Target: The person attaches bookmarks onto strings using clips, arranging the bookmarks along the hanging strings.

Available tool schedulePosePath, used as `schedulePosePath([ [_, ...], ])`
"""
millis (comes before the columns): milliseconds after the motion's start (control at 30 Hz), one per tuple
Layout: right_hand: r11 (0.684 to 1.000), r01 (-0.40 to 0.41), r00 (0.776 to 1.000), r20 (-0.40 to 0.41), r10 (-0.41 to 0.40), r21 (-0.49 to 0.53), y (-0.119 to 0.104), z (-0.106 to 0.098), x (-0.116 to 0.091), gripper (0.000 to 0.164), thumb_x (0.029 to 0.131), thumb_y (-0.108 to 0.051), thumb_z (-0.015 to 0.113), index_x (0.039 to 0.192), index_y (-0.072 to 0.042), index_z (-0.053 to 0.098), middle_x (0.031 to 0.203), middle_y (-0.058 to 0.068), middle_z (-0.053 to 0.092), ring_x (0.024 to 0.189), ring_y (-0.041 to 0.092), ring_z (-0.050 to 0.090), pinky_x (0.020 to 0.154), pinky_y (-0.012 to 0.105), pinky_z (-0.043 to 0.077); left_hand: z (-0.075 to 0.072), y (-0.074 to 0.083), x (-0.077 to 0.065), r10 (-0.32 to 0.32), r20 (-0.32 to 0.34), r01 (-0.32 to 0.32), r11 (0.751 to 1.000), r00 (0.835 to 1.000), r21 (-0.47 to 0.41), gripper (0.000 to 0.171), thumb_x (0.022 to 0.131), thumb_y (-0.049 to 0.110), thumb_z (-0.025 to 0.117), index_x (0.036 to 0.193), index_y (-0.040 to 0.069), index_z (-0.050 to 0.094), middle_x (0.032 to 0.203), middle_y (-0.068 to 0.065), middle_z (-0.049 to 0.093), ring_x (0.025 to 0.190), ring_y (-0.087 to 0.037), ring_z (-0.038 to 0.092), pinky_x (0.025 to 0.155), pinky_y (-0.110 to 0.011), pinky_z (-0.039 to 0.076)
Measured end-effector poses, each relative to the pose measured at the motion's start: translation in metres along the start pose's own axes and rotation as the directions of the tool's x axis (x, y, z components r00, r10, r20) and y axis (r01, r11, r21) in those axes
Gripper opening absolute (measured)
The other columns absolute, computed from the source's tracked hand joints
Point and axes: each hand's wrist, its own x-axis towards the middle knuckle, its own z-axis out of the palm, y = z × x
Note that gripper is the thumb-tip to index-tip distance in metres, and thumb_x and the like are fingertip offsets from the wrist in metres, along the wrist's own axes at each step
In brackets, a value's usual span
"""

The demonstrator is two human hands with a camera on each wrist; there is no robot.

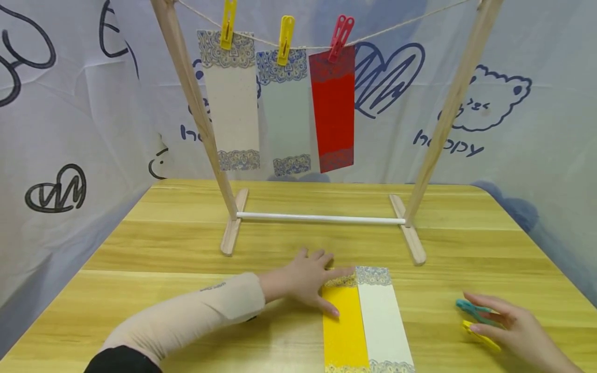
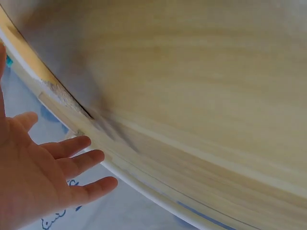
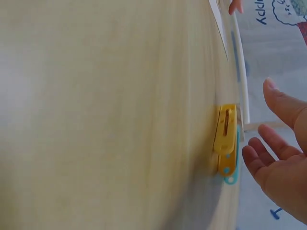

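Note:
A yellow card (image 1: 345, 334) and a white card (image 1: 384, 321), each with patterned ends, lie side by side on the table. My left hand (image 1: 308, 280), fingers spread, is at the far left corner of the yellow card; its thumb and index finger overlap it in the head view. Over on the right, a teal clothespin (image 1: 472, 309) and a yellow clothespin (image 1: 482, 336) lie close together. My right hand (image 1: 524, 331) is beside them, thumb and fingers apart. In the right wrist view the yellow clothespin (image 3: 225, 134) partly hides the teal one, and the fingers look clear of both.
Behind the cards stands a wooden frame (image 1: 431, 150) with a white crossbar (image 1: 322, 218) low down. From its string (image 1: 401, 25) hang a cream card (image 1: 235, 109), a pale green card (image 1: 285, 119) and a red card (image 1: 333, 114), held by yellow and red clothespins.

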Motion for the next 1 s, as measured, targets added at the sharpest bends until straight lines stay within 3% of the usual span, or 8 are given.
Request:
schedulePosePath([
  [167, 0.992, -0.128, 0.992, 0.011, 0.128, 0.013, 0.006, -0.002, -0.008, 0.051, 0.075, -0.004, 0.069, 0.122, 0.006, 0.050, 0.107, -0.034, 0.044, 0.089, -0.011, 0.050, 0.065, 0.016, 0.048, -0.001, 0.004, 0.000, -0.009, 0.051, 0.007, 1.000, 0.999, 0.027, 0.093, 0.066, 0.077, 0.044, 0.143, 0.037, 0.009, 0.142, -0.016, 0.024, 0.128, -0.034, 0.023, 0.099, -0.057, 0.020],
  [333, 0.982, -0.190, 0.982, 0.024, 0.190, 0.016, 0.011, -0.007, -0.015, 0.055, 0.074, -0.007, 0.070, 0.121, 0.012, 0.047, 0.106, -0.032, 0.045, 0.087, -0.009, 0.052, 0.065, 0.019, 0.050, -0.001, 0.006, 0.001, -0.017, 0.068, 0.013, 0.998, 0.998, 0.061, 0.091, 0.066, 0.077, 0.044, 0.142, 0.038, 0.011, 0.139, -0.014, 0.030, 0.126, -0.030, 0.027, 0.098, -0.054, 0.023],
  [400, 0.969, -0.249, 0.968, 0.039, 0.248, 0.009, 0.012, -0.009, -0.017, 0.059, 0.073, -0.011, 0.072, 0.121, 0.013, 0.046, 0.108, -0.022, 0.051, 0.086, -0.008, 0.053, 0.066, 0.022, 0.051, -0.001, 0.007, 0.002, -0.015, 0.065, 0.011, 0.998, 0.998, 0.068, 0.090, 0.066, 0.076, 0.045, 0.142, 0.038, 0.013, 0.138, -0.013, 0.033, 0.124, -0.029, 0.030, 0.098, -0.054, 0.024],
  [467, 0.947, -0.322, 0.945, 0.068, 0.321, 0.009, 0.013, -0.011, -0.018, 0.064, 0.073, -0.015, 0.073, 0.123, 0.013, 0.044, 0.113, -0.006, 0.056, 0.088, 0.001, 0.058, 0.068, 0.026, 0.052, -0.001, 0.007, 0.002, -0.018, 0.064, 0.013, 0.997, 0.998, 0.082, 0.090, 0.065, 0.077, 0.045, 0.142, 0.038, 0.015, 0.136, -0.012, 0.035, 0.122, -0.027, 0.033, 0.098, -0.053, 0.024],
  [533, 0.924, -0.383, 0.920, 0.081, 0.382, -0.012, 0.013, -0.011, -0.019, 0.069, 0.071, -0.020, 0.074, 0.124, 0.012, 0.044, 0.117, 0.011, 0.056, 0.091, 0.012, 0.060, 0.069, 0.029, 0.052, 0.000, 0.008, 0.003, -0.021, 0.066, 0.015, 0.996, 0.998, 0.093, 0.091, 0.065, 0.076, 0.045, 0.142, 0.038, 0.016, 0.134, -0.011, 0.037, 0.120, -0.026, 0.035, 0.099, -0.053, 0.024],
  [600, 0.911, -0.412, 0.907, 0.088, 0.413, -0.025, 0.013, -0.012, -0.019, 0.070, 0.071, -0.022, 0.074, 0.125, 0.011, 0.043, 0.118, 0.021, 0.052, 0.090, 0.012, 0.060, 0.070, 0.031, 0.052, 0.000, 0.009, 0.003, -0.023, 0.067, 0.015, 0.994, 0.997, 0.109, 0.091, 0.064, 0.077, 0.045, 0.141, 0.037, 0.018, 0.132, -0.011, 0.039, 0.118, -0.026, 0.037, 0.099, -0.053, 0.025],
  [767, 0.894, -0.444, 0.893, 0.058, 0.447, -0.055, 0.010, -0.014, -0.020, 0.068, 0.071, -0.024, 0.074, 0.123, 0.011, 0.046, 0.114, 0.020, 0.057, 0.079, -0.011, 0.051, 0.070, 0.030, 0.051, -0.001, 0.011, 0.005, -0.021, 0.069, 0.013, 0.994, 0.997, 0.112, 0.090, 0.064, 0.076, 0.047, 0.141, 0.038, 0.021, 0.130, -0.013, 0.040, 0.117, -0.026, 0.038, 0.098, -0.051, 0.026],
  [1000, 0.865, -0.499, 0.863, 0.069, 0.501, -0.042, 0.011, -0.013, -0.021, 0.071, 0.068, -0.023, 0.076, 0.122, 0.011, 0.046, 0.112, 0.025, 0.056, 0.076, 0.000, 0.057, 0.068, 0.030, 0.051, -0.002, 0.013, 0.006, -0.014, 0.061, 0.008, 0.995, 0.998, 0.099, 0.087, 0.063, 0.073, 0.051, 0.139, 0.040, 0.025, 0.125, -0.013, 0.043, 0.113, -0.024, 0.040, 0.096, -0.047, 0.030],
])
